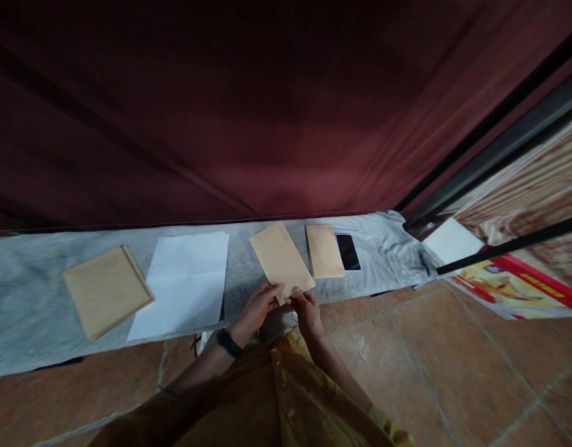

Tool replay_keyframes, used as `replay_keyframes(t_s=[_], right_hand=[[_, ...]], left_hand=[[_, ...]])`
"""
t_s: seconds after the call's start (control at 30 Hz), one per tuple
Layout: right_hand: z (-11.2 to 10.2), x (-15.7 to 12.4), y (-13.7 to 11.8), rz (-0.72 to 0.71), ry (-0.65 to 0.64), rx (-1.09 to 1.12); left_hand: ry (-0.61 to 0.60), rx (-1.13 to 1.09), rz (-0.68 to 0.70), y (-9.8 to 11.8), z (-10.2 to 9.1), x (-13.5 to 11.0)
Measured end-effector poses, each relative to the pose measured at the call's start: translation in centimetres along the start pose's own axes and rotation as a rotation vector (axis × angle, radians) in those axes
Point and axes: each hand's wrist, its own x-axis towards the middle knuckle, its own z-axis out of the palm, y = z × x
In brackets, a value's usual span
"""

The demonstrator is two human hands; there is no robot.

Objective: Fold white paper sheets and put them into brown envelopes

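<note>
Between my two hands is a brown paper envelope (283, 257), tilted, with small red printed boxes at its far end. My left hand (262, 304), a dark band on its wrist, pinches the near left corner. The near right edge is gripped between the thumb and fingers of my right hand (307, 309). Just right of it lies a short stack of brown envelopes (326, 251), with a dark-screened phone (348, 252) against its side. White paper sheets (186, 279) with fold creases lie to the left.
A pile of larger brown envelopes (107, 290) overlaps the paper's left edge. Grey cloth (383, 248) covers the narrow surface, and a dark red curtain (286, 124) hangs behind it. At right stand black metal bars (491, 155) and a colourful box (513, 285) near the tiled floor (435, 347).
</note>
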Motion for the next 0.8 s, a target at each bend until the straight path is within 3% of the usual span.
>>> replay_keyframes(t_s=[0.2, 0.37, 0.5, 0.6, 0.8], right_hand=[[-1.1, 0.0, 0.9, 0.078, 0.014, -0.008], [-2.4, 0.7, 1.2, 0.103, 0.119, -0.012], [-2.7, 1.2, 1.5, 0.124, 0.118, -0.038], [-2.9, 1.6, 1.8, 0.102, 0.094, -0.053], [-3.5, 1.8, 2.1, 0.057, 0.056, -0.074]], left_hand=[[0.014, 0.348, 0.058, -1.9, -0.2, 0.8], [0.112, 0.774, 0.154, -0.8, -1.7, 2.3], [0.172, 1.091, 0.297, 0.2, -1.7, 1.7], [0.094, 1.331, 0.427, 0.6, -1.0, 0.7], [0.027, 1.431, 0.589, 1.3, 0.1, -0.6]])
